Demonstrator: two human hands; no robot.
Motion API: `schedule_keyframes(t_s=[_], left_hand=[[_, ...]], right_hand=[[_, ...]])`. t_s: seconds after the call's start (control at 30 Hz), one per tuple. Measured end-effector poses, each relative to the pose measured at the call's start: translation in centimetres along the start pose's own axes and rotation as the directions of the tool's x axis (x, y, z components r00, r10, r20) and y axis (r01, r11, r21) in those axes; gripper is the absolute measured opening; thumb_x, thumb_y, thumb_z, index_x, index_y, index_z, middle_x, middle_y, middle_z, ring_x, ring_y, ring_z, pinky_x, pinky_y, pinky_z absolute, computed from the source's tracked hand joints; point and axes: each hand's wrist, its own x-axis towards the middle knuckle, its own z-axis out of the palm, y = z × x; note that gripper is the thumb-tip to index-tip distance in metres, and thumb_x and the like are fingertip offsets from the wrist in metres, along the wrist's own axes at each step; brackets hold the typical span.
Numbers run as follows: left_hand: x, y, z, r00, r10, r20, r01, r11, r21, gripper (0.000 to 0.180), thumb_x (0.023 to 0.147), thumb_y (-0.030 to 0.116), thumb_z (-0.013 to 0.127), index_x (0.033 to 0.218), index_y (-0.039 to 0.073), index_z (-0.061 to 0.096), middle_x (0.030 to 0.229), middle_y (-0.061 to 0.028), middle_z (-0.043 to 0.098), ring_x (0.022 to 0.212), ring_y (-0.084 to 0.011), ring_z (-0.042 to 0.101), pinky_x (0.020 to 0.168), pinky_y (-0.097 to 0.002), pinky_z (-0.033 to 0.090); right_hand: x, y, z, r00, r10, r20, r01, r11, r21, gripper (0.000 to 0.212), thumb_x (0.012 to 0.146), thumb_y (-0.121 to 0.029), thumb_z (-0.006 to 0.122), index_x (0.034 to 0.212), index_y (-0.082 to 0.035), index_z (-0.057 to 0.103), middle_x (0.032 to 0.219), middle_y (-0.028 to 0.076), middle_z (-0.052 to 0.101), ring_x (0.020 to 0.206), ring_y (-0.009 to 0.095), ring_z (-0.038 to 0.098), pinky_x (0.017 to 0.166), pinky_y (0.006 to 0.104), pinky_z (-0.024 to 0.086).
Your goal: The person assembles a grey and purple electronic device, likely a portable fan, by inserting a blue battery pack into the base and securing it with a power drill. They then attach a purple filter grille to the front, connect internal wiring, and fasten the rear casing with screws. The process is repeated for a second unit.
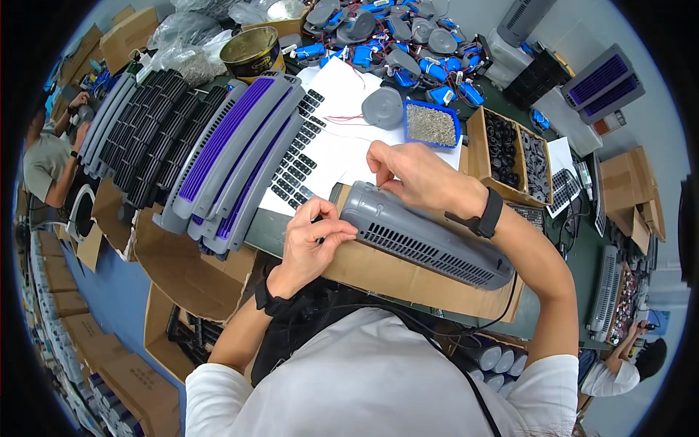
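A long grey plastic housing (pixel 429 239) with vent slots lies on a sheet of brown cardboard (pixel 393 280) in front of me. My left hand (pixel 312 240) is at its left end, fingers pinched on a small dark piece against the housing's end. My right hand (pixel 411 175) rests on the housing's top near the same end, fingertips pressing down. Both wrists wear black bands. A white paper sheet (pixel 338 138) with rows of small black pads lies just beyond the housing.
Stacked grey and purple grille panels (pixel 237 156) lean at the left, black ones (pixel 156 131) further left. A blue tray of screws (pixel 431 124), a grey disc (pixel 382 108), a cardboard box of black parts (pixel 510 153) and blue-grey parts (pixel 397 33) sit beyond. Other people work at far left and bottom right.
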Motion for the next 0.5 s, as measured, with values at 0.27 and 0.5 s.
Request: schedule_keyframes(t_s=[0.27, 0.5], left_hand=[[0.23, -0.09, 0.54, 0.982, 0.188, 0.000, -0.186, 0.970, 0.160, 0.026, 0.060, -0.001, 0.080, 0.082, 0.013, 0.077, 0.076, -0.0027, 0.049, 0.074, -0.0202, 0.052, 0.068, -0.0318, 0.043], [0.19, 0.17, 0.75, 0.974, 0.226, -0.003, -0.221, 0.955, 0.198, 0.027, 0.059, -0.001, 0.081, 0.082, 0.012, 0.077, 0.076, -0.0032, 0.049, 0.075, -0.0200, 0.052, 0.069, -0.0319, 0.043]], right_hand=[[-0.09, 0.01, 0.48, 1.000, -0.009, 0.016, 0.011, 0.994, -0.110, 0.024, 0.075, 0.006, 0.059, 0.095, -0.002, 0.048, 0.068, 0.017, 0.064, 0.067, 0.040, 0.063, 0.058, 0.0475, 0.046], [-0.18, -0.21, 0.64, 0.999, -0.037, 0.008, 0.038, 0.992, -0.120, 0.020, 0.079, 0.004, 0.058, 0.095, -0.002, 0.048, 0.070, 0.019, 0.065, 0.069, 0.041, 0.065, 0.059, 0.0475, 0.048]])
